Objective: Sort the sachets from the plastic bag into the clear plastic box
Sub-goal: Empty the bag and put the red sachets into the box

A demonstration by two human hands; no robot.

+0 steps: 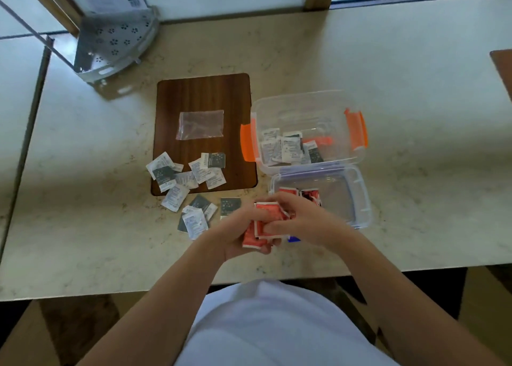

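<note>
My left hand [238, 235] and my right hand [304, 219] meet above the table's near side, both closed around a stack of red sachets [266, 213]. The clear plastic box [310, 102] with orange clips stands to the right and holds several white and dark sachets [288, 148]. Its lid [346, 196] lies in front of it with a few red sachets [307, 194] on it. Loose white and dark sachets [191, 174] are scattered over the wooden board [205, 94] and the table. An empty plastic bag [200, 124] lies flat on the board.
A grey perforated metal stand [113, 44] sits at the far left by the window. A small blue item [293, 239] peeks out under my right hand. The marble table [415, 88] stretches to the right; its near edge runs just below my hands.
</note>
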